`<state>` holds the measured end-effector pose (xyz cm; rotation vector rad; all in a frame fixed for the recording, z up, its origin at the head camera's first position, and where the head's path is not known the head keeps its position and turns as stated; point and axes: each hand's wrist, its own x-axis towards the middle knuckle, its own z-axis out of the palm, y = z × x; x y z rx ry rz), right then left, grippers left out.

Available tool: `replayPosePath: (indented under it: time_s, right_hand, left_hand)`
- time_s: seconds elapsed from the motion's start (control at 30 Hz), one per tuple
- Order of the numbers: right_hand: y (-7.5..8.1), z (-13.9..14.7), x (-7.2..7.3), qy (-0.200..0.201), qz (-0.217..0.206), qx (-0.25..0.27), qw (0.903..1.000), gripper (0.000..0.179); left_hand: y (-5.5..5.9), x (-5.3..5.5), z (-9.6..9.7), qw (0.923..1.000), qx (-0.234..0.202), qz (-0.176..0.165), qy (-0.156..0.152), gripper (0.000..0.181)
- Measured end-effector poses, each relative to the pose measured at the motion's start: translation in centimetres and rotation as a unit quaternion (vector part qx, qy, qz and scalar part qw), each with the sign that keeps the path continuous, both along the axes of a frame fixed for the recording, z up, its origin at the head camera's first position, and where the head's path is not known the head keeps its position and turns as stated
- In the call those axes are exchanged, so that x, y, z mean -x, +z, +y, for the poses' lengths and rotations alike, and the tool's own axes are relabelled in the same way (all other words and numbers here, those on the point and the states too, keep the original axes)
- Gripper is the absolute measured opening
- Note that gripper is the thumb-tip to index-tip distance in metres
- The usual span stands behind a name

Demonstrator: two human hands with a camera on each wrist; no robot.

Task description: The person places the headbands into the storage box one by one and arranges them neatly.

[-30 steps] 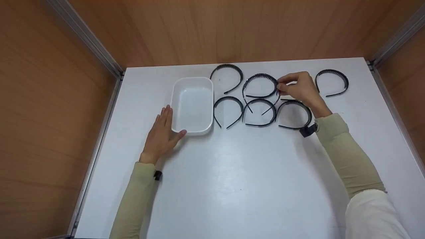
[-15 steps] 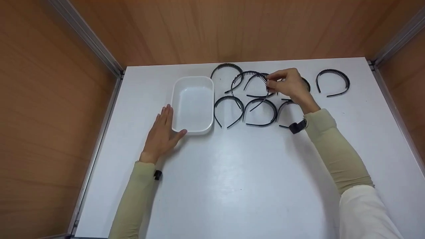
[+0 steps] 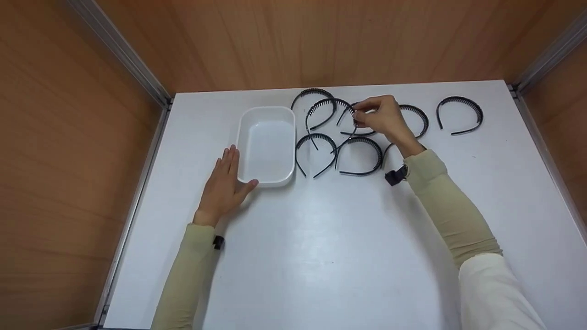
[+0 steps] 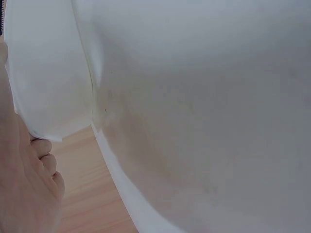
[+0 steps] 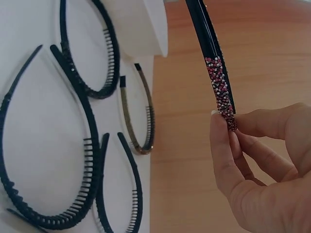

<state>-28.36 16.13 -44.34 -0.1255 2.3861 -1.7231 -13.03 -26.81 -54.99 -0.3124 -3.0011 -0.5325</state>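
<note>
My right hand [image 3: 385, 118] pinches one side of a black toothed headband [image 5: 219, 82] between thumb and fingers. In the right wrist view red and white beads cover its gripped part, and the hand [image 5: 265, 165] is below them. From the head view, the held headband hangs over other headbands, just right of a white plastic container [image 3: 292, 146]. The container has nothing in it. My left hand [image 3: 218, 192] lies along its left front corner, fingers straight and thumb spread to the front rim. In the left wrist view that hand [image 4: 24, 170] is against the container wall [image 4: 48, 73].
Several black headbands lie on the white table [image 3: 293, 256], including a front left one [image 3: 316, 135], a back left one [image 3: 314, 90] and one apart at far right [image 3: 479, 114]. A wooden panel [image 3: 321, 41] stands behind.
My right hand has moved left with the pinched headband, from above the middle headbands toward the container. The left hand and container stay where they were.
</note>
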Motion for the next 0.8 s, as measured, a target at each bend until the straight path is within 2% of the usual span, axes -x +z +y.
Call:
replayPosePath:
  time_s: [0.4,0.63,0.8]
  right_hand:
    - [-0.4,-2.5,0.8,0.009,0.009,0.034,0.9993,0.026]
    - [-0.6,-3.4,0.7,0.028,0.026,0.025,0.999,0.024]
    - [-0.6,-4.0,0.7,0.03,0.022,0.012,0.9992,0.025]
  left_hand:
    - [-0.5,-0.3,-0.4,0.9999,-0.009,0.005,0.004,0.105]
    - [-0.5,-0.3,-0.3,0.9999,-0.015,0.007,0.0,0.104]
    - [-0.4,-0.1,-0.1,0.9998,-0.015,0.013,-0.002,0.104]
